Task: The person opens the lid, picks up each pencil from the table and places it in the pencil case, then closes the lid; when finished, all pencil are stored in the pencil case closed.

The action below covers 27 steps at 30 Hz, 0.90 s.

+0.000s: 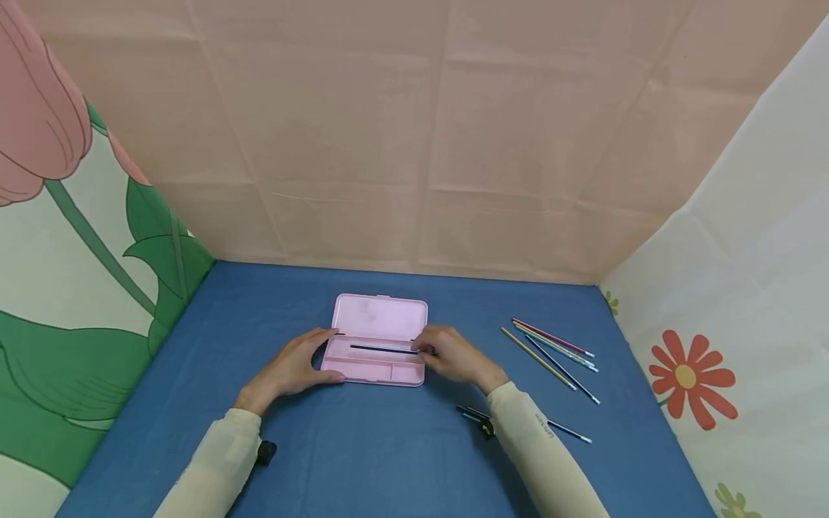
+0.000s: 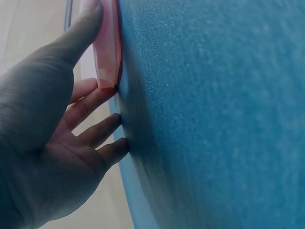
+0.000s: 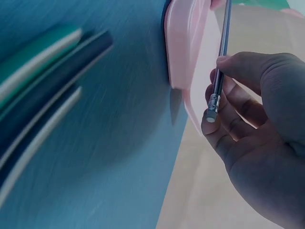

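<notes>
A pink pencil case (image 1: 380, 314) lies with its lid folded back on the blue-covered table. My left hand (image 1: 291, 365) holds its left end, thumb at the near corner and fingers spread along the far side. Above the tray, my right hand (image 1: 456, 354) pinches a dark pencil (image 1: 382, 350) near its eraser end. The pencil lies lengthwise over the long compartment, its other end pointing left. In the right wrist view, the thumb presses the pencil's shaft (image 3: 224, 47) against the fingers, and the pale eraser (image 3: 211, 117) sticks out below.
To the right, several loose pencils lie fanned out, among them a red pencil (image 1: 550, 336) and a yellow pencil (image 1: 537, 358). More dark pencils (image 1: 570, 432) lie partly hidden under the right forearm. A beige backdrop (image 1: 414, 144) stands behind the table, with patterned cloths at both sides.
</notes>
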Each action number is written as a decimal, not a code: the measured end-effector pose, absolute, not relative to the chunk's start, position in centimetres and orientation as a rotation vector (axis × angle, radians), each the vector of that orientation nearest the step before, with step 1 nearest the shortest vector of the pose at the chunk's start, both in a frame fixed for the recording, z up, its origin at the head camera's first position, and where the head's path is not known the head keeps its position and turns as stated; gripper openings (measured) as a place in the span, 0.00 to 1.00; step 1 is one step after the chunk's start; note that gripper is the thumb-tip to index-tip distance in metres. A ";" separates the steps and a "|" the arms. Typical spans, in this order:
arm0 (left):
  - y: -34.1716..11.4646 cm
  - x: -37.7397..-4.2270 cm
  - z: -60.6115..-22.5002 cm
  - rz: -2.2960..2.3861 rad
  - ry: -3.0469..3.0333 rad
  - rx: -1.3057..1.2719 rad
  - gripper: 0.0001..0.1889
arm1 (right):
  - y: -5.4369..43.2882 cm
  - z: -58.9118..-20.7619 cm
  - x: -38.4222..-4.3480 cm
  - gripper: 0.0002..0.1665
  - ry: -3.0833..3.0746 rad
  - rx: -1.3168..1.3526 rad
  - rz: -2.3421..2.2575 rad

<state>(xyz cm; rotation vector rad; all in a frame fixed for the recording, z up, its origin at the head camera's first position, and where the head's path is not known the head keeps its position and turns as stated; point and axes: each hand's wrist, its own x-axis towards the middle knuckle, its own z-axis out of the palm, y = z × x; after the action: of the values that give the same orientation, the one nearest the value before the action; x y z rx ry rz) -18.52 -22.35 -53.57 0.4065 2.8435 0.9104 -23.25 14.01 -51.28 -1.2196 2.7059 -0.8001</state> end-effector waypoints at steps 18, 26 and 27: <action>-22.4 -18.5 -53.4 0.915 2.843 0.415 0.53 | 10.0 -52.3 -24.0 0.12 2.632 -1.196 -0.784; -22.5 -18.6 -53.6 0.917 2.843 0.419 0.53 | 9.0 -52.5 -24.0 0.13 2.618 -1.291 -0.773; -22.5 -18.6 -53.6 0.918 2.843 0.419 0.53 | 9.0 -52.6 -24.0 0.13 2.616 -1.288 -0.774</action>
<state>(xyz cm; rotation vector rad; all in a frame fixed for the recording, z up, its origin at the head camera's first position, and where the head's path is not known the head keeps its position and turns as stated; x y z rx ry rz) -18.60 -22.53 -53.57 0.4193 2.8427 0.9178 -24.03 8.96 -52.57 -1.2881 2.6155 -0.7736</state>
